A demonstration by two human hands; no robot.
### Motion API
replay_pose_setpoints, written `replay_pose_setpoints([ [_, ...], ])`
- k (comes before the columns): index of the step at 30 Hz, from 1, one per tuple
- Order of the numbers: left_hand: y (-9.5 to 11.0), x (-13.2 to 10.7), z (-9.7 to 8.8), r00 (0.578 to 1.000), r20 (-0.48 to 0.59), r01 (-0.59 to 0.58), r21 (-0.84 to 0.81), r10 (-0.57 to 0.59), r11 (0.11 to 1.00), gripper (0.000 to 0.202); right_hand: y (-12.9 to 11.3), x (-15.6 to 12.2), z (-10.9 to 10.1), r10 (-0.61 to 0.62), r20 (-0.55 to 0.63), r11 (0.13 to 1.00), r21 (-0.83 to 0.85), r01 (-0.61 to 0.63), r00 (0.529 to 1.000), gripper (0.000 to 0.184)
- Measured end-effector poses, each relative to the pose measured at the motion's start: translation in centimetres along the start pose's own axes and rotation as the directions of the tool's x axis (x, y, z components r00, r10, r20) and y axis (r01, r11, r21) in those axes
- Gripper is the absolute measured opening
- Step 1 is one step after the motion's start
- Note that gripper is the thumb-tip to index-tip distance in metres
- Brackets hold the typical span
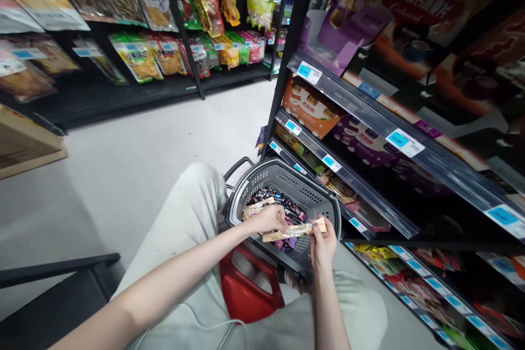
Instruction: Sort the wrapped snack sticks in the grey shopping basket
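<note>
Between my two hands is a slim beige packet [296, 231], stretched sideways above the near part of a grey plastic shopping basket [324, 202]. My right hand [324, 246] pinches its right end. My left hand [270, 219] has its fingers closed over the packet's middle. Inside the basket, dark packets [287, 205] lie in a heap, with another beige packet [257, 206] just beyond my left hand. Purple wrappers [287, 243] show below the held packet. My fingers hide part of the heap.
A red stool [250, 290] sits under the basket's near side, between my knees. Stocked shelves [353, 115] rise close on the right. Across the white floor [156, 136] stands another snack shelf [143, 87]. A cardboard box [28, 142] is at the left, above a black frame [61, 268].
</note>
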State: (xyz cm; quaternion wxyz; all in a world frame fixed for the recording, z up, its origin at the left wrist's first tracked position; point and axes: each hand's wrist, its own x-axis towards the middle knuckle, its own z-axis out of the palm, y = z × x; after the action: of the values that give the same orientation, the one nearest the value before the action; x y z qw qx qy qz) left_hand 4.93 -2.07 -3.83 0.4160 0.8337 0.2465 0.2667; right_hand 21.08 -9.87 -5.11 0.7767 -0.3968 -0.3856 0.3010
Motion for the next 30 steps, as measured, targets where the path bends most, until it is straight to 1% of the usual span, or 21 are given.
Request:
replay_pose_setpoints([
  [1, 0.0, 0.0, -0.2, 0.997, 0.071, 0.004, -0.028, -0.002, 1.0, 0.034, -0.1, 0.0, 0.0, 0.004, 0.018, 1.0, -0.008, -0.004, 1.0, 0.047],
  [2, 0.1, -0.1, -0.3, 0.99, 0.144, 0.003, -0.052, 0.005, 0.999, 0.034, -0.1, -0.1, 0.1, 0.01, 0.033, 1.0, -0.017, -0.009, 0.999, 0.047],
  [4, 0.3, -0.3, -0.4, 0.966, 0.257, -0.007, -0.09, 0.03, 0.996, 0.025, -0.1, 0.0, 0.1, 0.021, 0.046, 0.999, -0.033, -0.019, 0.999, 0.047],
  [6, 0.5, -0.4, -0.3, 0.952, 0.303, -0.011, -0.124, 0.048, 0.992, 0.017, 0.0, 0.1, -0.1, 0.027, 0.03, 0.998, -0.05, -0.025, 0.999, 0.046],
  [8, 0.6, -0.6, -0.1, 0.948, 0.316, 0.001, -0.16, 0.05, 0.987, 0.016, 0.1, 0.3, -0.3, 0.025, 0.001, 0.997, -0.068, -0.025, 1.0, 0.043],
  [10, 0.5, -0.7, 0.3, 0.932, 0.36, 0.033, -0.208, 0.045, 0.978, 0.019, 0.3, 0.5, -0.6, 0.019, -0.022, 0.996, -0.092, -0.021, 1.0, 0.039],
  [13, 0.2, -1.0, 0.8, 0.871, 0.489, 0.111, -0.281, 0.042, 0.953, 0.03, 0.7, 0.6, -0.9, 0.016, -0.026, 0.99, -0.137, -0.019, 1.0, 0.036],
  [15, 0.0, -1.1, 1.1, 0.834, 0.55, 0.156, -0.312, 0.044, 0.937, 0.04, 0.9, 0.6, -1.0, 0.023, -0.031, 0.987, -0.157, -0.027, 0.999, 0.034],
  [21, -0.3, -1.3, 1.2, 0.77, 0.634, 0.226, -0.379, 0.074, 0.897, 0.057, 0.9, 1.2, -1.5, 0.082, -0.114, 0.989, -0.116, -0.096, 0.99, 0.035],
  [22, -0.2, -1.4, 1.0, 0.766, 0.638, 0.231, -0.389, 0.08, 0.892, 0.057, 0.8, 1.3, -1.7, 0.101, -0.124, 0.988, -0.104, -0.114, 0.987, 0.035],
  [24, 0.0, -1.4, 0.6, 0.772, 0.629, 0.227, -0.408, 0.092, 0.885, 0.053, 0.6, 1.8, -2.1, 0.142, -0.132, 0.985, -0.078, -0.153, 0.981, 0.037],
  [27, 0.6, -1.3, -0.5, 0.778, 0.618, 0.209, -0.424, 0.113, 0.881, 0.05, 0.5, 2.3, -2.9, 0.197, -0.124, 0.979, -0.032, -0.202, 0.972, 0.036],
  [30, 1.3, -1.3, -1.8, 0.754, 0.642, 0.207, -0.432, 0.139, 0.878, 0.055, 0.5, 2.6, -3.3, 0.27, -0.047, 0.963, -0.004, -0.271, 0.962, 0.037],
])
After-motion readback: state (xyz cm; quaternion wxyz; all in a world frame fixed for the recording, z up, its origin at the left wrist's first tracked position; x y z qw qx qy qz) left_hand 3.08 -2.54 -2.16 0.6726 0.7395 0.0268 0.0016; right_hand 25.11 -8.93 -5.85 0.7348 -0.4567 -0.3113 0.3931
